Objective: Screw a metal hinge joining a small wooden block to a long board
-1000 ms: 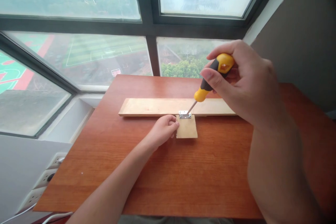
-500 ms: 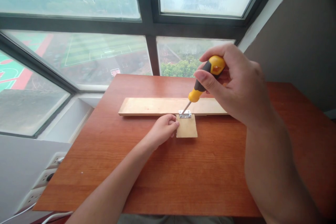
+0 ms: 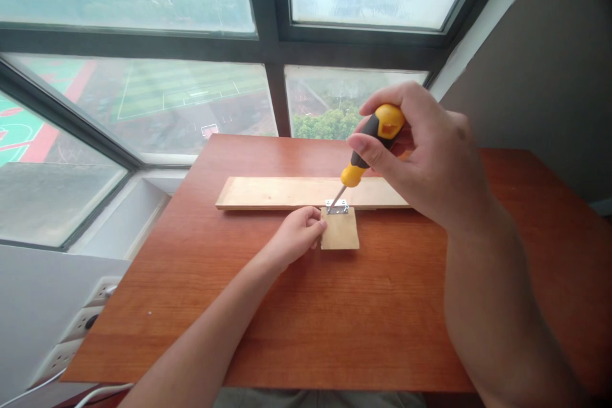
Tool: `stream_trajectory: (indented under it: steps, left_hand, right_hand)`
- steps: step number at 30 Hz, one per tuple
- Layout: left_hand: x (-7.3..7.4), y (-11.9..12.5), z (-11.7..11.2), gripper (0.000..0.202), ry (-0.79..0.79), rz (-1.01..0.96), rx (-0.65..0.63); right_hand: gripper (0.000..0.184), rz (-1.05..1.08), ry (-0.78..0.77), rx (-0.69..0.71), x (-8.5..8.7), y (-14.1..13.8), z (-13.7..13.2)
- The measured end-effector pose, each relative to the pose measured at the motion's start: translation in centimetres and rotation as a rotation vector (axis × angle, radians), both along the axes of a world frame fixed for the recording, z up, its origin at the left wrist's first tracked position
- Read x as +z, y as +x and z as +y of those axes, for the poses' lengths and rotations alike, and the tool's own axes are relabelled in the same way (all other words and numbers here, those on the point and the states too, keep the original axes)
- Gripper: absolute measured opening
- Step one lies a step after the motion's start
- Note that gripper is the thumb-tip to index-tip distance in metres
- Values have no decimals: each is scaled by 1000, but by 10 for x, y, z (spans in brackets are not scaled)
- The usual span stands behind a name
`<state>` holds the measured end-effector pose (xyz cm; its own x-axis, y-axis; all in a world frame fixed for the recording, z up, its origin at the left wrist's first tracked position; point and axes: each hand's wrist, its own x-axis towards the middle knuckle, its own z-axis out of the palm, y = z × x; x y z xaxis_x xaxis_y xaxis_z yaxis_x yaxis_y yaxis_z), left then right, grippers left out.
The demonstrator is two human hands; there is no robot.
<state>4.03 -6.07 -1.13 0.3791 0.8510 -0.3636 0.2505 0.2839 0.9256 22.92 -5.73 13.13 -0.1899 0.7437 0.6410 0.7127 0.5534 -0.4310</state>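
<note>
My right hand (image 3: 415,146) is wrapped round the yellow and black handle of a screwdriver (image 3: 354,173), which leans with its tip down at the left part of a metal hinge (image 3: 338,208). The hinge spans the front edge of a long pale wooden board (image 3: 277,191) and a small square wooden piece (image 3: 340,233). With fingers closed, my left hand (image 3: 301,233) pinches the left edge of that small piece. The exact spot where the screwdriver tip meets the hinge is too small to make out. My right hand hides the right end of the long board.
Everything lies on a reddish-brown wooden table (image 3: 335,312). Framed windows (image 3: 272,48) rise behind it, and a grey wall (image 3: 545,76) stands to the right. Power sockets (image 3: 81,325) and white cables (image 3: 105,392) are by the table's left front edge.
My right hand and the screwdriver handle have shifted slightly left, so the screwdriver stands a little steeper. The left hand, small piece and long board look unmoved.
</note>
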Motion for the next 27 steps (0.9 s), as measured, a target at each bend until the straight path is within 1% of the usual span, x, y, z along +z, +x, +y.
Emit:
stream_trajectory:
  steps: [7, 13, 19, 22, 25, 27]
  left_hand:
    - [-2, -1, 0, 15, 17, -4, -4]
    - [0, 0, -1, 13, 6, -13, -4]
    - [-3, -1, -1, 15, 6, -33, 6]
    - [-3, -1, -1, 15, 10, -35, 2]
    - [-3, 0, 0, 14, 16, -29, -3]
    - [-4, 0, 0, 14, 15, -26, -8]
  right_hand:
    - [30, -25, 21, 3, -1, 1, 1]
    - [29, -29, 23, -28, 0, 5, 3]
    - [29, -37, 31, -36, -1, 3, 3]
    - [27, -55, 35, -21, -1, 0, 0]
    - [20, -86, 1, 19, 4, -2, -6]
    - [25, -128, -29, 74, 8, -2, -11]
